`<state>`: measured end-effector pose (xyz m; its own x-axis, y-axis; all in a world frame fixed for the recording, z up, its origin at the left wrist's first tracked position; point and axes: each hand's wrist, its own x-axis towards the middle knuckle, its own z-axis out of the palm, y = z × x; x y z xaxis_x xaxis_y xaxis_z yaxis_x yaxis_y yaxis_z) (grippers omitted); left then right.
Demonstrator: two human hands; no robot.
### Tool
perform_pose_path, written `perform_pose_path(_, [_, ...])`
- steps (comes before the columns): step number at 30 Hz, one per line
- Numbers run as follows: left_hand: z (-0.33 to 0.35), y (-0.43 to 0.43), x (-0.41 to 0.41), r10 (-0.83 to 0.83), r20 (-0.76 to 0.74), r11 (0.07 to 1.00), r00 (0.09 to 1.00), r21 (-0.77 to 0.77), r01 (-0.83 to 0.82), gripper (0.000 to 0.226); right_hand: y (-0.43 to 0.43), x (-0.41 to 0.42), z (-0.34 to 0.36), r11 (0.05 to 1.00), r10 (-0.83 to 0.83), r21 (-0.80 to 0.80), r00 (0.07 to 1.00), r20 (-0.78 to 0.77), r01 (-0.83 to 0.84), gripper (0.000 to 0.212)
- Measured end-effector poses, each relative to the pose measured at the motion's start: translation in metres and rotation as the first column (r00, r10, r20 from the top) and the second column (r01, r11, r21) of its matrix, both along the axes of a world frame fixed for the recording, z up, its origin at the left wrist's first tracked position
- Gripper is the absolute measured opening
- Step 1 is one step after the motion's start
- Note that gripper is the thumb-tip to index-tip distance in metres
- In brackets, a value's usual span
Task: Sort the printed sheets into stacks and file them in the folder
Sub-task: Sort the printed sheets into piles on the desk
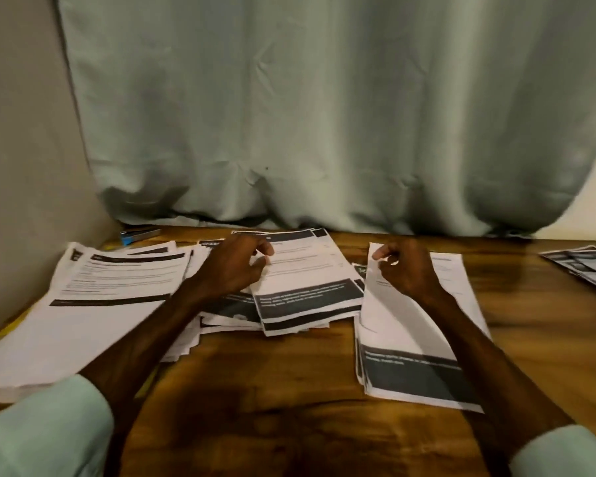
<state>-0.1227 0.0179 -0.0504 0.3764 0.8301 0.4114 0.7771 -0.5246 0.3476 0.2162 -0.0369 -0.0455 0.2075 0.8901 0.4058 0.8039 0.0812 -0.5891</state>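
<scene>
At the middle of the tabletop (pixel 289 390), toward its back edge, both hands work over paper. The right hand (pixel 406 270) pinches the top corner of a lifted sheet (pixel 389 304) btwn thumb and forefinger. It peels the sheet's left edge up off the right stack (pixel 424 376), prob. to check the header or to carry the sheet to the pile it belongs in.

The left hand (pixel 231 266) sits w/ fingers curled at the left edge of the middle stack (pixel 310 284). Whether it grips the top sheet or only steadies it I cannot tell; too blurred. Steadying would make sense, since that pile is loosely fanned w/ uneven edges and lies over more sheets beneath.

Further out, a left stack (pixel 100 304) lies flat and angled. A yellow edge (pixel 148 383) shows under it, poss. the folder, but I can't confirm that. A far-right stack (pixel 585 266) lies fanned and well apart, at the tabletop's right side.

So the printed sheets sit in approx. four groups w/ bare wood btwn most of them, likely so types don't mix. A blue object (pixel 140 234) lies at the back left, just beside the curtain (pixel 324 115), which hangs down to the tabletop. My read is that sorting is underway and nothing is filed yet.
</scene>
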Motion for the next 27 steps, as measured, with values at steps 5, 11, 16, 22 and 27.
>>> perform_pose_path(5, [0.003,-0.021,0.101,-0.128,0.020,0.990,0.992,-0.056,0.129,0.019,-0.027,0.083,-0.028,0.963,-0.269,-0.038,0.962,-0.051,0.267,0.025])
perform_pose_path(11, [-0.020,-0.036,0.187,-0.140,-0.071,0.974,0.988,-0.188,0.125,0.025,-0.036,0.127,-0.051,0.880,-0.441,-0.244,0.892,-0.101,0.407,0.065])
perform_pose_path(16, [-0.048,-0.037,0.192,-0.151,-0.069,0.986,0.986,-0.087,0.145,0.026,-0.032,0.130,-0.051,0.899,-0.427,-0.212,0.877,-0.222,0.384,0.042])
perform_pose_path(22, [-0.053,-0.033,0.196,-0.123,0.079,0.986,0.989,-0.100,0.131,0.047,-0.036,0.129,-0.040,0.923,-0.349,-0.046,0.782,-0.516,0.382,0.017])
perform_pose_path(27, [-0.039,-0.040,0.195,-0.062,0.345,0.975,0.936,-0.179,0.131,0.077,-0.048,0.124,-0.022,0.967,-0.142,0.012,0.577,-0.804,0.255,0.010])
